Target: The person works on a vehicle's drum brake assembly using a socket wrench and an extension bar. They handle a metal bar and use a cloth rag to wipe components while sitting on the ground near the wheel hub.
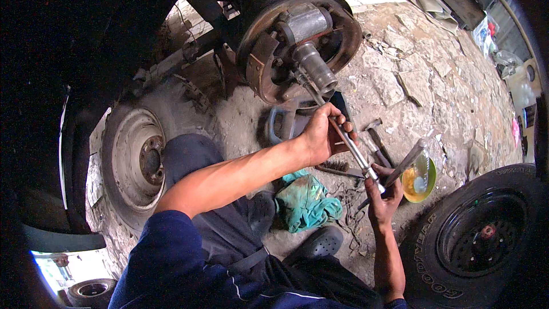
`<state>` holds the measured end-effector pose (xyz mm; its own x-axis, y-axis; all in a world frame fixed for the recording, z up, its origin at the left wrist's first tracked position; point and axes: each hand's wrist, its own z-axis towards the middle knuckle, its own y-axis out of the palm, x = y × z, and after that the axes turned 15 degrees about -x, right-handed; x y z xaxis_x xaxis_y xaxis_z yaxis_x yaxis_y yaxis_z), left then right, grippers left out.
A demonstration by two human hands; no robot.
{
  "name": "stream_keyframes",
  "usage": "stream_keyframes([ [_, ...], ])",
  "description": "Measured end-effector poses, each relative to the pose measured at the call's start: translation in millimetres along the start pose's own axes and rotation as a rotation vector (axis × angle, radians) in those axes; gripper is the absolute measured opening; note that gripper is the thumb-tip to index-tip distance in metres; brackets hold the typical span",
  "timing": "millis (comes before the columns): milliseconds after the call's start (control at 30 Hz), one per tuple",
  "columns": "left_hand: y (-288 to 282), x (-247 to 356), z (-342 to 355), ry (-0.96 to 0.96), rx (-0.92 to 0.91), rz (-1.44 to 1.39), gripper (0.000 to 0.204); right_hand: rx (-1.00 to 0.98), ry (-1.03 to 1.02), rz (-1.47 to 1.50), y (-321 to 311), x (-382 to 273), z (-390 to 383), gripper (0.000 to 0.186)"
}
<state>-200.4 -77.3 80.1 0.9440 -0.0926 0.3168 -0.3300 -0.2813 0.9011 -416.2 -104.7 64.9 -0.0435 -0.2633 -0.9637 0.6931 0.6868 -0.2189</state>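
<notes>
A long metal extension bar (355, 151) slants from the lower side of the wheel hub down to my right hand. My left hand (321, 135) is closed around the bar's middle. My right hand (384, 200) grips the near end, where a grey wrench handle (407, 163) crosses the bar and points up to the right. The bar's far tip reaches the brake assembly beside the spindle (316, 67); exactly what it seats on is too small to tell. Around the spindle are a rusty backing plate (346, 46) and a curved brake shoe (262, 63).
A teal rag (306, 203) lies by my shoes, near a wire brush (337, 167). A yellow-green bowl (424, 191) with liquid stands to the right. A black-rimmed tire (429, 246) lies at lower right. Another wheel (134, 154) stands at left. Broken stone slabs (383, 74) cover the ground.
</notes>
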Motion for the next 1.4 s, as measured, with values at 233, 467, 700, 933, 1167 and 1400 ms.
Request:
stream_keyframes([
  [233, -7, 7, 1, 0.019, -0.02, -0.005, 0.022, -0.07, -0.072, -0.102, 4, -2, 3, 0.037],
  [467, -8, 12, 0, 0.002, 0.04, 0.049, 0.023, -0.143, -0.254, -0.395, 4, -9, 10, 0.031],
  [700, -8, 16, 4, 0.011, 0.067, 0.086, 0.021, -0.085, -0.058, -0.346, 7, -19, 11, 0.024],
  [933, 16, -21, -1, 0.081, 0.268, 0.305, 0.021, -0.116, -0.011, -0.444, 6, -18, 9, 0.025],
  [1167, 9, -11, -6, 0.056, 0.174, 0.448, 0.026, -0.123, -0.089, -0.404, -6, -21, 22, 0.023],
  [1400, 14, -9, -18, 0.093, 0.137, 0.536, 0.033, -0.053, 0.225, 0.16, 11, -6, 11, 0.028],
])
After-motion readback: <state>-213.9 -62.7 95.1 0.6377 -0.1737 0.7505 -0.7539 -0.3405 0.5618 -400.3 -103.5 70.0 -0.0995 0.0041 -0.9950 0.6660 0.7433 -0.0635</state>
